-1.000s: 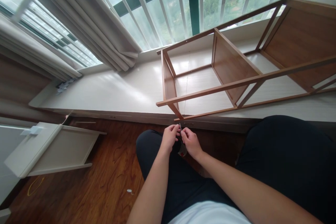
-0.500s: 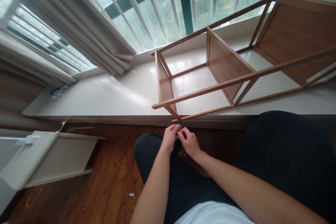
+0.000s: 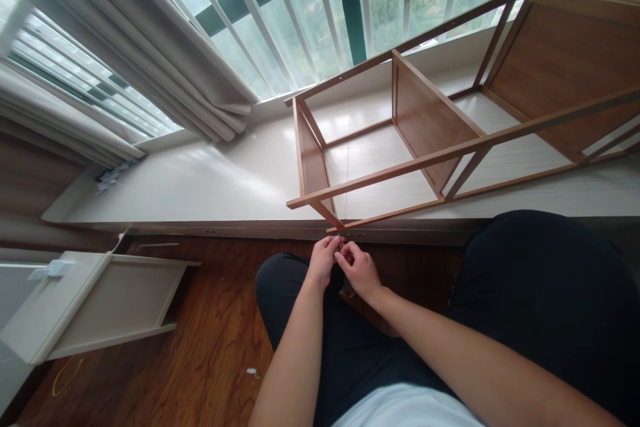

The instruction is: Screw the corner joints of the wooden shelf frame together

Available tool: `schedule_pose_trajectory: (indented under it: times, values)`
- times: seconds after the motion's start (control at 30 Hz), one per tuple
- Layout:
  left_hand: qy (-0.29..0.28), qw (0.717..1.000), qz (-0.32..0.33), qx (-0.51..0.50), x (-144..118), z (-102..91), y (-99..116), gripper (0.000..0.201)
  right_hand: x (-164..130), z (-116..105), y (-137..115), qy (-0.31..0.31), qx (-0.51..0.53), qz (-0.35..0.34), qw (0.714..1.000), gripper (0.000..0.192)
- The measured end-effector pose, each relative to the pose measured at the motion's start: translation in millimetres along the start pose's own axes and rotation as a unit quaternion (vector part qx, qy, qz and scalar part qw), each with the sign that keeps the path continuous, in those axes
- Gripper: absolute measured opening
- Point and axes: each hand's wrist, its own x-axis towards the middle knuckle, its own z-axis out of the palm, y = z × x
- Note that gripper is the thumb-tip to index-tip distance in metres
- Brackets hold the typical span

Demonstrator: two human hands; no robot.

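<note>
My left hand (image 3: 323, 259) and my right hand (image 3: 359, 269) meet just below the front edge of the window ledge. Their fingertips are pinched together around a small, thin item, perhaps metal; its kind is too small to make out. Right above them is the lower left corner of a brown wooden shelf frame (image 3: 415, 163), which lies on its side on the ledge. I cannot tell whether the fingers touch that corner.
The pale window ledge (image 3: 225, 187) runs across the view beneath barred windows. A grey curtain (image 3: 175, 47) hangs at the left. On the wooden floor (image 3: 210, 347) stand a cream cabinet (image 3: 135, 287) and a yellow loop (image 3: 65, 377). My dark-trousered knees flank the hands.
The fingers have shifted very slightly around the small thin item, my right fingertips moving a little left. The shelf frame has stayed where it was.
</note>
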Motion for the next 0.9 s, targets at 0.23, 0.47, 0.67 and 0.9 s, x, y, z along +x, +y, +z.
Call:
schedule_pose_trajectory:
  times: [0.23,0.47,0.67,0.9]
  values:
    - [-0.007,1.0,-0.001,-0.004,1.8,-0.6,-0.1,0.042,1.8,1.5,4.7,-0.004,-0.014,-0.002,1.0,0.018]
    - [-0.001,0.999,-0.026,-0.027,-3.4,3.5,7.0,0.042,3.4,2.7,3.3,0.003,0.085,0.01,0.996,0.021]
    - [0.022,0.999,-0.021,-0.02,-4.1,6.5,8.2,0.038,4.5,6.7,1.7,-0.101,0.424,0.221,0.873,0.022]
    - [0.013,1.0,-0.012,-0.002,-4.5,5.5,6.7,0.037,4.4,2.8,-0.9,-0.16,0.487,0.267,0.816,0.022]
